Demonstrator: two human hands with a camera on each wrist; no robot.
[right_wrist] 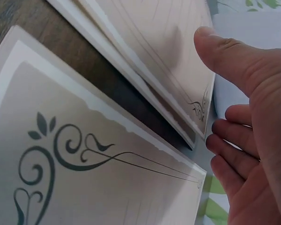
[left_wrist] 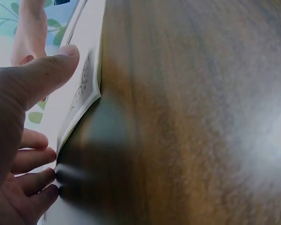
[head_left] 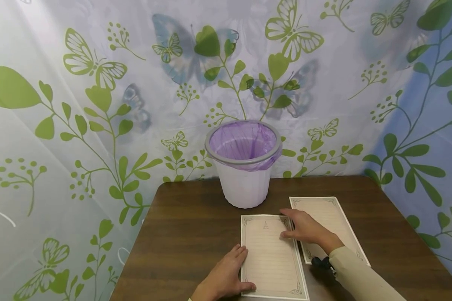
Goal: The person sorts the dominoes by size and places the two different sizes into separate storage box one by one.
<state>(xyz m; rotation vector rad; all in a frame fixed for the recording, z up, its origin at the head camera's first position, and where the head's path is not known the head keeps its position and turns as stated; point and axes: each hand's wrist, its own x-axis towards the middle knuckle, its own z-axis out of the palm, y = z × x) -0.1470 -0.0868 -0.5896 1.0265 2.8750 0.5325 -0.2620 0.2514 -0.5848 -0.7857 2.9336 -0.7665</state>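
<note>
A cream sheet of lined stationery (head_left: 271,259) with scrollwork corners lies on the brown table. My left hand (head_left: 226,272) rests along its left edge, thumb over the lower left corner and fingers extended. In the left wrist view, the near corner of the paper (left_wrist: 86,89) lifts slightly from the tabletop. At the upper right corner, my right hand (head_left: 305,226) has its thumb over the paper and its fingers loosely bent. Layered edges of paper (right_wrist: 131,61) show beside that hand in the right wrist view. A second matching sheet (head_left: 325,209) lies to the right, partly behind the right hand and forearm.
A white bin (head_left: 245,186) with a grey rim and purple liner stands at the back of the table (head_left: 188,225). Behind it hangs a curtain (head_left: 143,138) printed with butterflies and leaves. A black strap piece (head_left: 320,263) is on the right wrist.
</note>
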